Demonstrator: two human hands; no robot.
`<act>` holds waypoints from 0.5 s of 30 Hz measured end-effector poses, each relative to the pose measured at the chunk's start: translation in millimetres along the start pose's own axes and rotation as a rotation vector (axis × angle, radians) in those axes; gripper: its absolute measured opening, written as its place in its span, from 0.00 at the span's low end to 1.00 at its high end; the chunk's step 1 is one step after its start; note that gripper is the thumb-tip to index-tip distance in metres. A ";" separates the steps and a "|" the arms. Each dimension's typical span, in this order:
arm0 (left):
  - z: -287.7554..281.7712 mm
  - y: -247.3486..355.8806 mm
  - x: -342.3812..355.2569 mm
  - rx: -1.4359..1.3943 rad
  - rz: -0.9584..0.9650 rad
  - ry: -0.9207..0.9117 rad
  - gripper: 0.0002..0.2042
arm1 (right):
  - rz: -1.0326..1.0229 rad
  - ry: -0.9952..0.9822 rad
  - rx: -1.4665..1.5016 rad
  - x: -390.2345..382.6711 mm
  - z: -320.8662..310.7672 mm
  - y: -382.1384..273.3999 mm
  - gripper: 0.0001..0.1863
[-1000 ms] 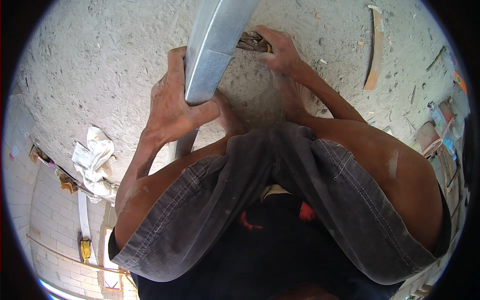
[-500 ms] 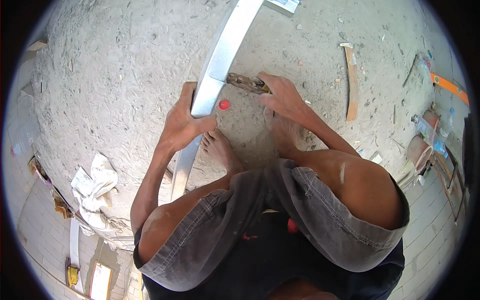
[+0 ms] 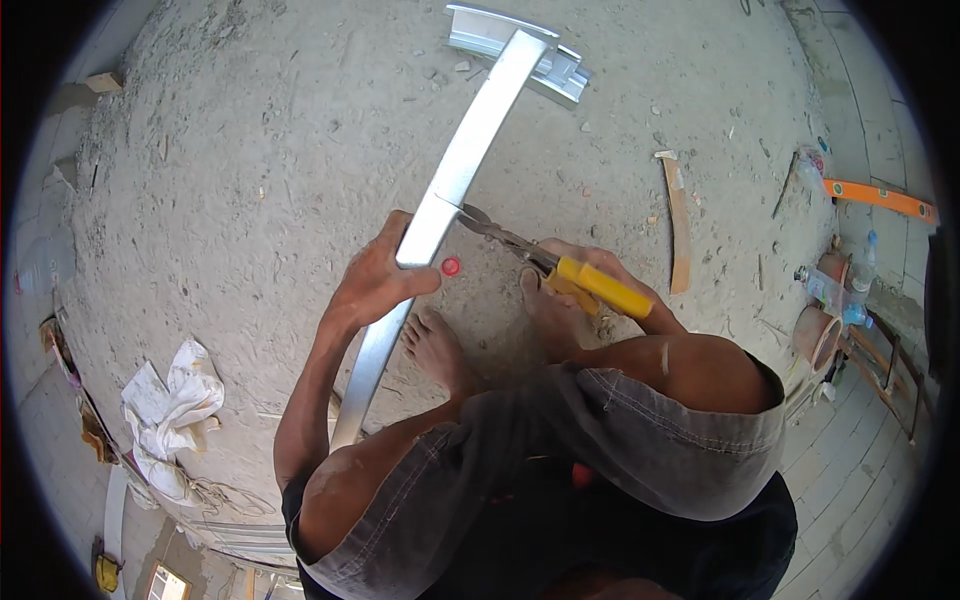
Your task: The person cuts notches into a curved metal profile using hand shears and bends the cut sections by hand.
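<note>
My left hand [image 3: 378,278] is closed around a long, shiny metal channel [image 3: 492,110], thumb across its upper face. The channel runs from beside my left leg up to the far side. In my right hand [image 3: 597,262] are tin snips with yellow handles [image 3: 603,286]. Their dark blades are at the channel's right edge, by a line or seam across the metal just beyond my left hand. How far the blades reach onto the edge I cannot tell. The channel's far end lies over a short piece of metal profile [image 3: 500,32].
A red bottle cap [image 3: 451,266] lies between my bare feet and the channel. To the right are a wooden strip [image 3: 677,222], an orange spirit level [image 3: 880,198] and plastic bottles [image 3: 858,290]. White cloth or sacking [image 3: 172,418] lies crumpled at the left on the dusty floor.
The snips have turned, so their yellow handles now show, pointing toward my right knee. The view has shifted, bringing the channel's far end into sight. My left hand keeps its hold.
</note>
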State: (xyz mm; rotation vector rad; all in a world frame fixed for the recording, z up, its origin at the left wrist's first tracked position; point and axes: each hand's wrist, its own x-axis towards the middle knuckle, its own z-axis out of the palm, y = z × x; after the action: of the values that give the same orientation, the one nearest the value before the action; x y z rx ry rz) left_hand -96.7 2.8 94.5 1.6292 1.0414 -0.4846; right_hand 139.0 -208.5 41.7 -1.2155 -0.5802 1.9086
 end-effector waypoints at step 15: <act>-27.8 -34.0 -19.4 -1.149 0.213 -0.503 0.52 | -0.051 0.523 -1.713 -69.9 -124.0 -71.1 0.28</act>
State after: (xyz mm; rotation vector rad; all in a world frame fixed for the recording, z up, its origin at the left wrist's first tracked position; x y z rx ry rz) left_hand -140.5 21.9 99.0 0.5250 0.5463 -0.0740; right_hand 293.2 -227.0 76.4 -2.4489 -2.0208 0.5858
